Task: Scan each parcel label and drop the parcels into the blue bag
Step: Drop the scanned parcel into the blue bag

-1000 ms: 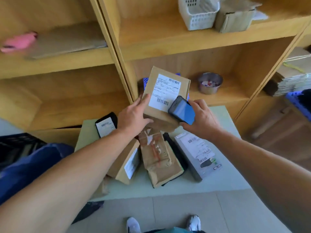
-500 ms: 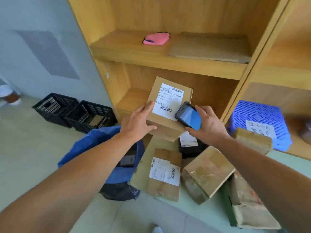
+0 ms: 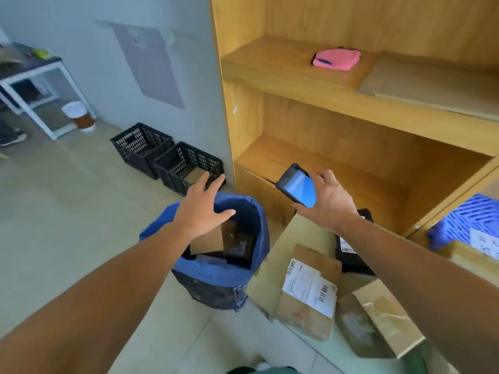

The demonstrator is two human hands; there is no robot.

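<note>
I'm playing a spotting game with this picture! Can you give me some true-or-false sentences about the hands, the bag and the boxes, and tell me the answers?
1. The left hand is open above the blue bag. True.
2. The right hand holds a box. False: it holds a phone.
3. A brown box is inside the bag. True.
4. The pink cloth is in the bag. False: it lies on a shelf.
5. No parcel is left outside the bag. False: a labelled parcel lies beside it, among others.
</note>
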